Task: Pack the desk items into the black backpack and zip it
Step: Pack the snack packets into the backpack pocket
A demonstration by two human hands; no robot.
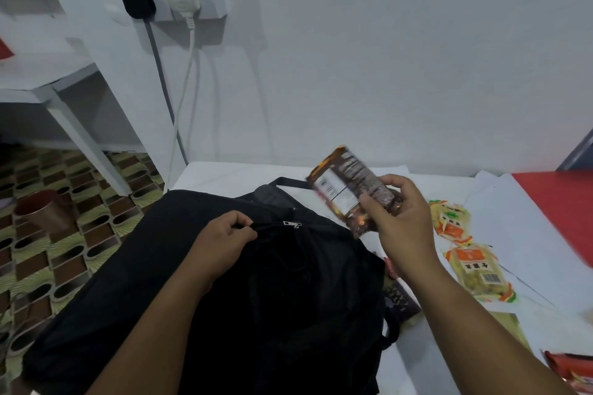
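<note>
Black backpack (224,298) lies near, centre-left on desk. Left hand (224,237) pinches its zipper edge, likely holding the mouth open. Right hand (398,218) grips brown snack packet (346,186) above, farther right, poised for loading.

Black backpack (224,298) reads as matt woven cloth, soft and creased, with a small shiny metal zip puller (292,224). Brown snack packet (349,192) looks like glossy plastic film with a paper-like white label. Two yellow-orange snack bags (475,269) are clear glossy plastic. White desk top (481,346) smooth, semi-matt. Copper-coloured cup (45,212) on floor has brushed metallic sheen. Wall matt painted.
</note>
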